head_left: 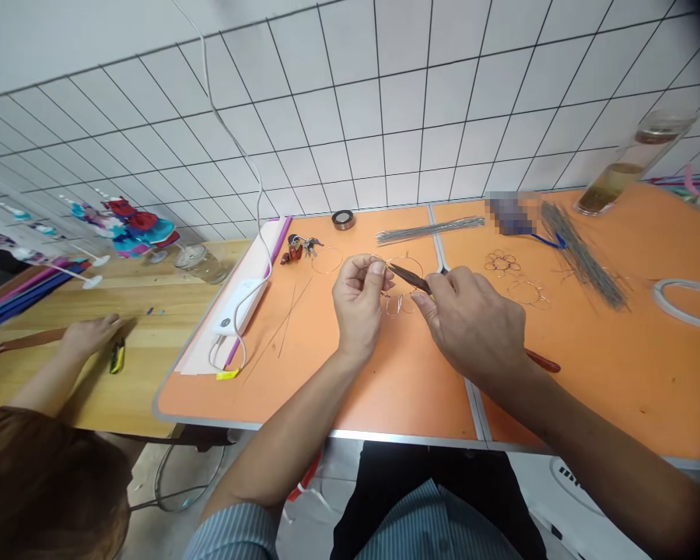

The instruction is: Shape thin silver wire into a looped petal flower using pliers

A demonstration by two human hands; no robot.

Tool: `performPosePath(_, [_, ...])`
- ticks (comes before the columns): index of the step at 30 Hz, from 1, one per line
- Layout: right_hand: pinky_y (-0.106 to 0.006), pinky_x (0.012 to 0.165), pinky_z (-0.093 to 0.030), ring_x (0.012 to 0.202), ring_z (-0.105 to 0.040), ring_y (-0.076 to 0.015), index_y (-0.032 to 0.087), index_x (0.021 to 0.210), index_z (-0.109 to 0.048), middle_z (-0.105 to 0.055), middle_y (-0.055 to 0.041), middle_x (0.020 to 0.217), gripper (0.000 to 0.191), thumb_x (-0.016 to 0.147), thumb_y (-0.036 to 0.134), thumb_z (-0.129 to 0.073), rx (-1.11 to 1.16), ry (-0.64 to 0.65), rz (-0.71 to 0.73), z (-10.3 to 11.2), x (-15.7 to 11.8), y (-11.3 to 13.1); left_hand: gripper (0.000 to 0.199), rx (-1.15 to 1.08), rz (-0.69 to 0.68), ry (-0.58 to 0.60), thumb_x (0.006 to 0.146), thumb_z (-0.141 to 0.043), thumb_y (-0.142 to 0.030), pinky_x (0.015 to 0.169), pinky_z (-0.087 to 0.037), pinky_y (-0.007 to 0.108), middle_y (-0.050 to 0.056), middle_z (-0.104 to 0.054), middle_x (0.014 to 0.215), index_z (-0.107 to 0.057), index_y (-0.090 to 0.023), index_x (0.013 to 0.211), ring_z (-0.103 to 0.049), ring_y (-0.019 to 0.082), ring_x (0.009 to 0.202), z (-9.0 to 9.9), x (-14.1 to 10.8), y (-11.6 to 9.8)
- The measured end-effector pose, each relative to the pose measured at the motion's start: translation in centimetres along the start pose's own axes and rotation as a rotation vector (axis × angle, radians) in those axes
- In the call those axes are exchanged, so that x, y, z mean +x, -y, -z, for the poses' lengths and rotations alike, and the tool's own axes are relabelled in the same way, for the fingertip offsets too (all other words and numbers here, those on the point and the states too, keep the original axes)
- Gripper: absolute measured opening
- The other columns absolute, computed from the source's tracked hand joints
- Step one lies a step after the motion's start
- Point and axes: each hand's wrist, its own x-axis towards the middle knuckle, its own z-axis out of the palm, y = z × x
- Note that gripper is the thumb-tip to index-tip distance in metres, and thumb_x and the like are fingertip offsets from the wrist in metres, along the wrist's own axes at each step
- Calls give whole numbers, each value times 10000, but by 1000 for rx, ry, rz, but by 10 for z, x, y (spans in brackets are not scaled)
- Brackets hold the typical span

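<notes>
My left hand [358,299] pinches a thin copper wire loop [400,305] between thumb and fingers. My right hand [472,327] grips a pair of long-nose pliers [411,280], with a red handle [542,360] sticking out below my palm. The dark jaws reach the wire right next to my left fingertips. Whether they clamp it is hard to tell. Both hands hover over an orange table top [397,397]. To the right lie a wire flower shape [502,263] and more copper loops [528,293].
Bundles of grey wire [430,229] [583,257], a tape roll [343,220], keys [300,247], a white power strip [242,295] and a tall glass jar [635,163] stand around my hands. A co-worker's hand [90,336] rests on a wooden table to the left.
</notes>
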Motion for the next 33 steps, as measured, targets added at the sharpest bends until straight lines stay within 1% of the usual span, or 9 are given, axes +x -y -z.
performPosePath(4, [-352,577,-166,781,-539,-227,183,1007,-724,-649,-114,885,469,1180,472,-398,-3,-19,12,-3,2,3,219,-6,-3,7,1005,-785,-415,809,-555,272,-9,-672,849,-675,-229,967,-643,126,778,1,1,4])
performPosePath(10, [-349,565,-153,789,-566,-229,182,1024,-728,-665,-111,903,462,1180,481,-413,21,9,-5,-6,3,3,206,-37,-13,16,1014,-780,-391,798,-547,266,-7,-675,850,-673,-220,971,-644,121,781,1,1,6])
performPosePath(17, [-337,559,-153,798,-596,-229,185,1028,-730,-683,-108,916,492,1187,498,-386,75,45,-18,-6,3,4,232,-23,3,6,1001,-789,-415,807,-559,274,-15,-661,851,-661,-223,976,-649,122,788,-1,1,5])
performPosePath(23, [-331,563,-166,795,-594,-217,185,1016,-730,-681,-95,907,502,1191,509,-389,64,25,-14,-8,3,3,185,-77,-42,32,1014,-793,-361,796,-557,272,-6,-687,848,-697,-207,979,-662,120,788,1,0,8])
performPosePath(28, [-325,563,-158,780,-591,-200,180,998,-725,-671,-75,880,529,1197,524,-377,41,1,-17,-10,2,4,233,-61,-85,22,995,-821,-393,764,-566,269,-1,-698,815,-705,-195,954,-685,124,760,0,0,10])
performPosePath(33, [-326,563,-145,755,-565,-191,178,979,-712,-654,-65,865,489,1190,511,-423,24,-17,-13,-12,1,6,258,-23,-95,9,993,-819,-420,757,-566,271,6,-697,818,-702,-193,953,-683,128,762,-1,0,9])
